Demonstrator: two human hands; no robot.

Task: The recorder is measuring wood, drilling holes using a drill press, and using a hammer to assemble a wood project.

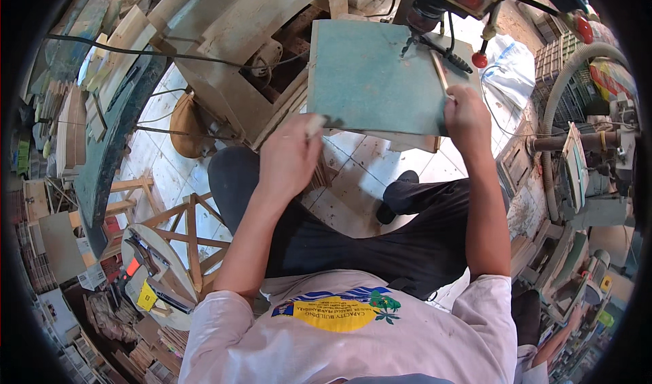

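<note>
In front of me a blue-green board (367, 78) forms the work surface under a drill press. The drill chuck (422, 18) with its dark bit (407, 47) stands over the board's far right part. My right hand (467, 119) is closed at the board's right edge, gripping the near end of a thin wooden strip (440, 73). That strip points away from me, beside the bit and a black handle (456, 60). My left hand (291, 154) is closed at the board's near left corner. A small pale piece shows at its fingertips, too blurred to name.
Wooden offcuts (73, 122) and a dark curved table edge (112, 160) lie to the left. A round stool (159, 275) carries tools. A grey hose (553, 105) and machines stand at right. A cable (183, 58) crosses at upper left. Another person's arm (560, 336) shows at lower right.
</note>
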